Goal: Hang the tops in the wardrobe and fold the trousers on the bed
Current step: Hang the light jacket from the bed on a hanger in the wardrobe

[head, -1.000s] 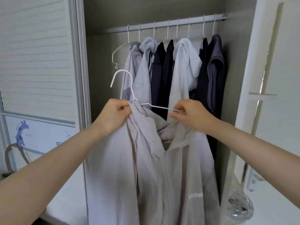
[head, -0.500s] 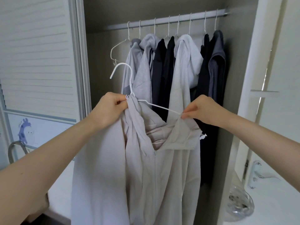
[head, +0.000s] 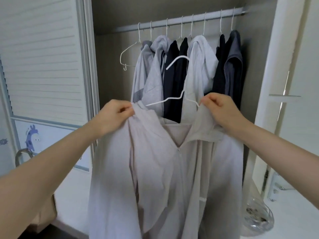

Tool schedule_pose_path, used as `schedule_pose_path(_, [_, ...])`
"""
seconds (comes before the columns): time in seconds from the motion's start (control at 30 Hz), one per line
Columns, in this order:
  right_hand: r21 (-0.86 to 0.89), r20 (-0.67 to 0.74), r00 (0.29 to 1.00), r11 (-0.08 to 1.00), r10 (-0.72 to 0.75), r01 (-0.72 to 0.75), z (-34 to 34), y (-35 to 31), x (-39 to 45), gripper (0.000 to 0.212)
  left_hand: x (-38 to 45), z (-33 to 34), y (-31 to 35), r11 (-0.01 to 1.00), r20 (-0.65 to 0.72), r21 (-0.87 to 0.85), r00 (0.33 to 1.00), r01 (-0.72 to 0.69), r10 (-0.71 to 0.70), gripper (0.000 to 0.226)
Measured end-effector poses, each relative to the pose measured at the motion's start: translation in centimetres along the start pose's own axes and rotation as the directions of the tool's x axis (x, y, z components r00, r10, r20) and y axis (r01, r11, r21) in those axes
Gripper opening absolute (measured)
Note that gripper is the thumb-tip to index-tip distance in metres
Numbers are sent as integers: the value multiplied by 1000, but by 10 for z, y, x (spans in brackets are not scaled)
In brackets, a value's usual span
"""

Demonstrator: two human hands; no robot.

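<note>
Left hand (head: 114,114): fingers curled tight, pinching the left shoulder of the pale zip hoodie (head: 164,178). Right hand (head: 219,109): fingers curled, pinching the right collar edge, just beside the end of the white wire hanger (head: 174,99). Cannot tell whether the right fingers also catch the wire.

Hoodie hangs between the two hands, spread open at the neck, in front of the open wardrobe. Hanger's left arm runs into the left shoulder; its hook rises free above, against the dark tops (head: 176,75) already on the rail (head: 181,20).

An empty hanger (head: 127,56) hangs at the rail's left end. Hoodie's hem is cut off at the bottom edge; fingertips are hidden in cloth.
</note>
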State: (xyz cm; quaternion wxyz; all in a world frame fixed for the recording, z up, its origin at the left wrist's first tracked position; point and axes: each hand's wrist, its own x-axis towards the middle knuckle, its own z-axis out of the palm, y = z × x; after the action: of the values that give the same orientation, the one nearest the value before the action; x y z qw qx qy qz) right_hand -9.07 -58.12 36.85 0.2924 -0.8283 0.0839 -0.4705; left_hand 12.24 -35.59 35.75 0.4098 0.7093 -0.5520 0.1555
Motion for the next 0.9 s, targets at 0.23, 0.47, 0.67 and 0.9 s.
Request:
schedule_pose_path(0.23, [-161, 204, 971, 983, 123, -90, -25, 7, 13, 29, -5, -9, -29, 897, -145, -394, 950, 202, -277, 28])
schedule_pose_path(0.47, [25, 383, 904, 977, 188, -214, -28, 14, 3, 30, -4, -33, -39, 815, -44, -509, 938, 276, -345, 26])
schedule_pose_path(0.67, [277, 270, 941, 920, 202, -277, -30, -4, -3, 23, -5, -58, -52, 806, -95, -469, 886, 362, -453, 17])
schedule_pose_path(0.9, [324, 246, 930, 881, 274, -345, -15, -19, -3, 27, 5, -54, -34, 970, -5, -152, 981, 191, -194, 24])
